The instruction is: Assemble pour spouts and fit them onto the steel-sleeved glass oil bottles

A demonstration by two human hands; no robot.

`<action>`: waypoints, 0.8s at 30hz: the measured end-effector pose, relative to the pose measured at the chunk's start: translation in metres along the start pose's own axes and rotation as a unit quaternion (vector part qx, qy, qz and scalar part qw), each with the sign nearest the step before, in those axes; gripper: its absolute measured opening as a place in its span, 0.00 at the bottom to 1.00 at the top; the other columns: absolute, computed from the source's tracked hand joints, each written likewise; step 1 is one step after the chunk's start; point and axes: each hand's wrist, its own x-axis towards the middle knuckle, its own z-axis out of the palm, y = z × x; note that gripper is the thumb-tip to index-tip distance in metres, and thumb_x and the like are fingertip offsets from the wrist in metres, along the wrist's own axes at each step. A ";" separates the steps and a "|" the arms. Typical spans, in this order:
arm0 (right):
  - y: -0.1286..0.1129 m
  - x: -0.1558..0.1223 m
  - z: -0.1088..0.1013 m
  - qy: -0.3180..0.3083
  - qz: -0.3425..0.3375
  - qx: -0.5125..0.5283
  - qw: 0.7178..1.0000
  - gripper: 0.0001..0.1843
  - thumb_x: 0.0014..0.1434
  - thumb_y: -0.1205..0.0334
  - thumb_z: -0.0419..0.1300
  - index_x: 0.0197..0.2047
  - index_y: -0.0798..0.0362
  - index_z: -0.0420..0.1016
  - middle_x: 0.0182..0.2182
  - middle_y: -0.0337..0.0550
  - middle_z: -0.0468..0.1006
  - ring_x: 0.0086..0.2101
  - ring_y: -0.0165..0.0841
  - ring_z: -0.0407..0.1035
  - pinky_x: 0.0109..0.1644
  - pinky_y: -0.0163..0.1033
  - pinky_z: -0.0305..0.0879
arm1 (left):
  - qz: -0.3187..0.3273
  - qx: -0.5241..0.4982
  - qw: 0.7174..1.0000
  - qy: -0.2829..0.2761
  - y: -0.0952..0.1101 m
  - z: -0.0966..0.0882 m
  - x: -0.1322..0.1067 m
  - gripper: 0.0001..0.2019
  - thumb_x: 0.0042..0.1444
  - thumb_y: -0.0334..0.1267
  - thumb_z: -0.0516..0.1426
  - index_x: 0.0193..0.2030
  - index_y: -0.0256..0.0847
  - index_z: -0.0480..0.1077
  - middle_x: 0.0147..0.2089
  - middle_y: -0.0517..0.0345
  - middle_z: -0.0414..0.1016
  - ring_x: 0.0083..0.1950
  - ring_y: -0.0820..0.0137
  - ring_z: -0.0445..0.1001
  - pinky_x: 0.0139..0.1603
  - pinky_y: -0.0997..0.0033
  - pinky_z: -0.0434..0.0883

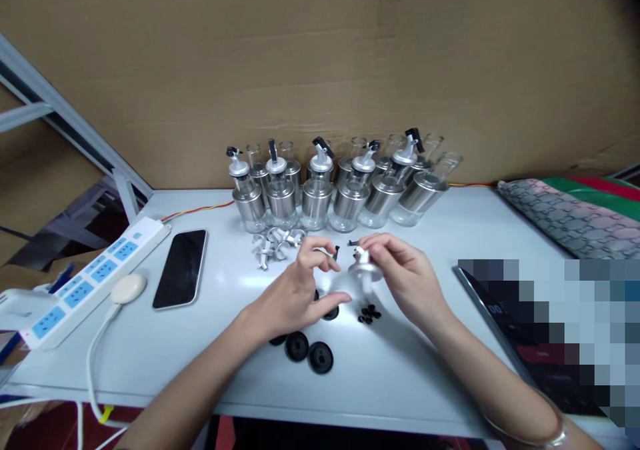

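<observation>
With the thumb and fingers of my right hand point(404, 263) I am pinching a white spout piece point(365, 271) by its upper part, keeping it above the table point(410, 377) with its round flange facing the left and its stem pointing down. My left hand point(295, 287) is hovering just beside it, the thumb reaching out below and the fingers curling above, with a gap between them and nothing gripped there. Below my hands, black round caps point(321, 358) are lying on the table, some of them partly hidden by my left hand and forearm, while a cluster of small black pieces point(371, 311) is sitting beneath the spout piece. A small black lever point(337, 253) is lying just beyond my left fingertips. Farther off, a tangled pile of white spouts point(273, 239) is resting in front of the glass bottles point(317, 200), which are standing in rows before a cardboard wall point(320, 57) and wearing metal sleeves. In the front row, five are carrying white tops with black levers, and the rightmost is showing a bare glass neck. Well to the left, a phone point(180, 270) is lying near a power strip point(103, 270) and a round white charger point(129, 288); to the right, a patterned cloth point(560, 217) is lying beyond a dark screen point(500, 317), part of which is blurred out.
</observation>
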 end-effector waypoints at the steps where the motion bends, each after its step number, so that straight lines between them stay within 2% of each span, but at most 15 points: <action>1: 0.001 0.001 -0.001 0.033 0.013 0.020 0.999 0.18 0.57 0.45 0.61 0.29 0.52 0.73 0.28 0.40 0.74 0.29 0.31 0.69 0.34 0.35 0.66 | -0.026 0.035 0.998 -0.050 0.000 -0.004 0.001 0.22 0.55 0.39 0.62 0.47 0.44 0.51 0.48 0.52 0.62 0.47 0.66 0.71 0.45 0.62 0.72; 2: 0.002 0.002 -0.002 0.064 0.028 0.048 0.996 0.17 0.58 0.46 0.60 0.29 0.52 0.71 0.27 0.39 0.74 0.28 0.30 0.68 0.33 0.35 0.66 | -0.057 0.068 0.989 -0.115 0.000 -0.007 0.001 0.24 0.50 0.42 0.65 0.45 0.43 0.55 0.46 0.53 0.65 0.46 0.64 0.70 0.46 0.59 0.71; 4: 0.002 0.004 -0.002 0.109 0.060 0.106 0.987 0.16 0.59 0.48 0.59 0.28 0.52 0.67 0.27 0.38 0.73 0.26 0.29 0.67 0.32 0.35 0.65 | -0.104 0.112 0.961 -0.230 0.000 -0.011 0.002 0.21 0.46 0.41 0.68 0.42 0.41 0.62 0.41 0.57 0.69 0.46 0.62 0.70 0.50 0.57 0.67; 5: 0.002 0.004 -0.002 0.120 0.075 0.127 0.982 0.16 0.59 0.48 0.59 0.29 0.52 0.66 0.27 0.38 0.73 0.25 0.28 0.67 0.30 0.35 0.65 | -0.118 0.119 0.949 -0.268 0.001 -0.012 0.002 0.17 0.47 0.39 0.67 0.39 0.40 0.65 0.39 0.58 0.71 0.45 0.62 0.70 0.51 0.58 0.66; 7: 0.000 0.004 -0.002 0.131 0.092 0.146 0.976 0.16 0.57 0.48 0.61 0.29 0.52 0.65 0.26 0.37 0.73 0.22 0.27 0.65 0.26 0.33 0.63 | -0.126 0.109 0.943 -0.288 0.003 -0.011 0.003 0.09 0.52 0.36 0.65 0.36 0.39 0.68 0.37 0.59 0.73 0.44 0.64 0.71 0.52 0.59 0.64; 8: 0.000 0.004 -0.001 0.134 0.093 0.148 0.975 0.18 0.56 0.47 0.62 0.29 0.52 0.65 0.25 0.36 0.71 0.21 0.25 0.63 0.24 0.31 0.61 | -0.126 0.097 0.949 -0.273 0.004 -0.009 0.003 0.07 0.54 0.36 0.63 0.36 0.39 0.69 0.37 0.59 0.74 0.44 0.65 0.72 0.52 0.60 0.63; 10: -0.002 0.003 0.000 0.132 0.090 0.153 0.975 0.20 0.53 0.45 0.64 0.29 0.52 0.64 0.23 0.34 0.70 0.19 0.23 0.61 0.21 0.29 0.58 | -0.127 0.054 0.969 -0.206 0.006 -0.007 0.004 0.06 0.56 0.35 0.61 0.39 0.40 0.70 0.41 0.57 0.74 0.45 0.65 0.72 0.52 0.62 0.64; 12: -0.002 0.003 0.002 0.113 0.085 0.158 0.977 0.21 0.50 0.46 0.67 0.29 0.52 0.64 0.23 0.33 0.70 0.19 0.23 0.62 0.22 0.29 0.59 | -0.135 -0.002 0.985 -0.111 0.007 -0.003 0.005 0.06 0.57 0.34 0.60 0.41 0.40 0.70 0.44 0.54 0.74 0.47 0.66 0.72 0.51 0.65 0.66; 14: -0.003 0.002 0.003 0.092 0.079 0.164 0.979 0.20 0.48 0.49 0.69 0.29 0.52 0.65 0.24 0.34 0.72 0.21 0.24 0.66 0.25 0.30 0.62 | -0.166 -0.057 0.984 -0.011 0.007 0.000 0.006 0.06 0.55 0.33 0.61 0.40 0.39 0.70 0.44 0.54 0.74 0.47 0.67 0.72 0.50 0.67 0.69; 16: -0.003 0.001 0.003 0.077 0.069 0.166 0.981 0.17 0.48 0.53 0.70 0.30 0.52 0.66 0.24 0.34 0.73 0.22 0.26 0.68 0.27 0.32 0.65 | -0.221 -0.130 0.964 0.074 0.006 0.004 0.006 0.07 0.53 0.33 0.62 0.39 0.39 0.70 0.43 0.54 0.74 0.45 0.68 0.74 0.50 0.68 0.70; 18: -0.003 0.000 0.002 0.060 0.052 0.161 0.984 0.14 0.51 0.56 0.68 0.34 0.51 0.68 0.22 0.32 0.72 0.22 0.26 0.69 0.28 0.33 0.65 | -0.284 -0.223 0.923 0.132 0.005 0.007 0.007 0.09 0.50 0.34 0.64 0.38 0.38 0.70 0.41 0.55 0.75 0.43 0.69 0.76 0.48 0.68 0.72; 21: -0.002 -0.002 0.001 0.020 0.023 0.141 0.989 0.11 0.54 0.58 0.66 0.38 0.51 0.70 0.22 0.32 0.71 0.22 0.26 0.68 0.29 0.33 0.64 | -0.331 -0.314 0.869 0.193 0.004 0.009 0.008 0.12 0.45 0.35 0.66 0.35 0.38 0.69 0.37 0.57 0.76 0.40 0.69 0.78 0.45 0.70 0.73; 24: -0.001 -0.003 0.001 -0.008 0.012 0.142 0.990 0.09 0.56 0.58 0.65 0.37 0.52 0.71 0.23 0.33 0.72 0.22 0.26 0.68 0.28 0.33 0.63 | -0.336 -0.334 0.852 0.224 0.002 0.008 0.010 0.13 0.42 0.36 0.67 0.33 0.37 0.69 0.34 0.59 0.77 0.39 0.69 0.79 0.43 0.72 0.73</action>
